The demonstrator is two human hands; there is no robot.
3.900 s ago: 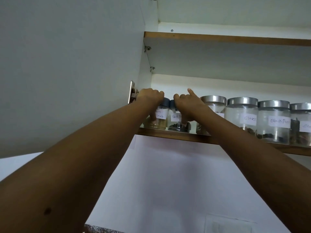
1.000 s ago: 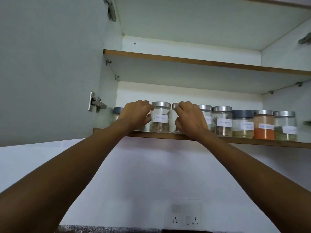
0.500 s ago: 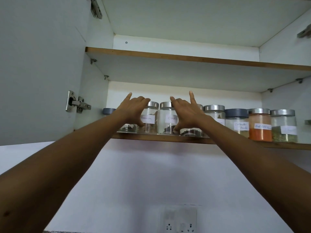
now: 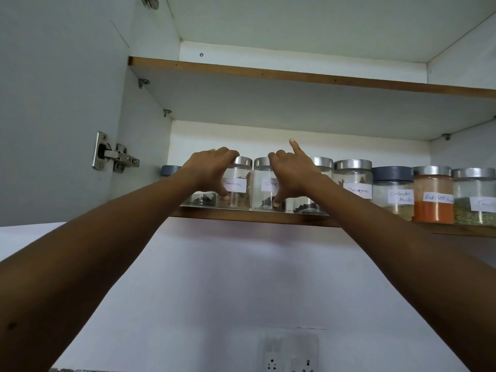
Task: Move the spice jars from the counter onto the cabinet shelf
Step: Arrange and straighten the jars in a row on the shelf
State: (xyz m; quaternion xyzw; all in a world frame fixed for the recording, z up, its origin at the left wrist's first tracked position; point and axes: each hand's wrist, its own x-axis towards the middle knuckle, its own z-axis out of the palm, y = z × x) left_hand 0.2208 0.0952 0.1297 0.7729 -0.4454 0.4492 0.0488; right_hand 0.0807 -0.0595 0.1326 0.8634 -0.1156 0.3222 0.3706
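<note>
Several glass spice jars with paper labels stand in a row on the lower cabinet shelf [image 4: 241, 217]. My left hand [image 4: 210, 171] grips the jar labelled Cinnamon [image 4: 239, 196], fingers curled over its steel lid and thumb on its front. My right hand [image 4: 294, 174] holds the Cloves jar [image 4: 264, 196] beside it, with the thumb low on the glass, fingers over the lid and the index finger pointing up. It hides most of a jar with dark contents [image 4: 306, 207]. A grey-lidded jar [image 4: 170, 170] stands at the far left, partly behind my left wrist.
To the right stand a second Cinnamon jar [image 4: 354, 181], a Coriander jar [image 4: 393, 196], an orange Red Chilli jar [image 4: 432, 208] and one more. The open door [image 4: 53, 103] with its hinge [image 4: 115, 154] is at left. An upper shelf [image 4: 295, 76] is overhead. A wall socket [image 4: 290, 355] is below.
My hands have moved right along the row from the left-end jars. In the last half second my left fingers curled down over the Cinnamon lid. The right hand has hardly changed.
</note>
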